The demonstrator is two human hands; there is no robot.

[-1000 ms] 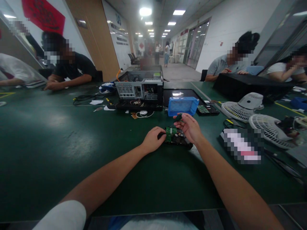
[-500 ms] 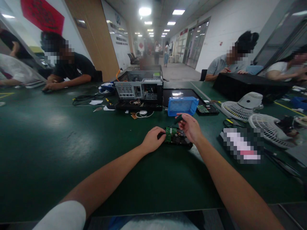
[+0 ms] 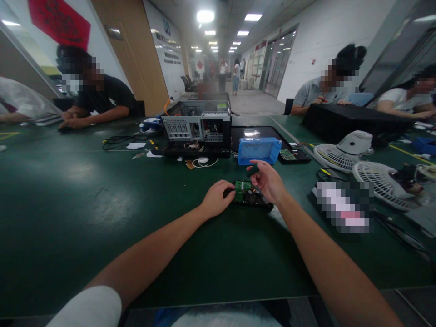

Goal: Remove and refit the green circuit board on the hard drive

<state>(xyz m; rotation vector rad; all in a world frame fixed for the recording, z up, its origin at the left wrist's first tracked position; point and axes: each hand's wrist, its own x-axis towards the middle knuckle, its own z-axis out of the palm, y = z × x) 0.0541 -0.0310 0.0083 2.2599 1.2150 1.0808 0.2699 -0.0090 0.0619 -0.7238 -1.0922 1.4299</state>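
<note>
In front of me on the table lies a flat black device (image 3: 250,199) with its green circuit board showing. My left hand (image 3: 219,197) grips its left edge, fingers curled at the corner of the board. Above the right part of the device, my right hand (image 3: 269,181) is closed around the dark handle of a screwdriver (image 3: 252,170). The handle slants, and its thin shaft points down towards the board; I cannot make out exactly where the tip rests.
Behind the device stand a blue plastic bin (image 3: 259,151) and an opened computer case (image 3: 197,125). To the right are a second circuit-board device (image 3: 294,156), two white fan parts (image 3: 381,184) and a black box (image 3: 354,120). Co-workers sit across the table (image 3: 85,190).
My hands, the screwdriver and the device stay almost where they were. The screwdriver handle has shifted very slightly.
</note>
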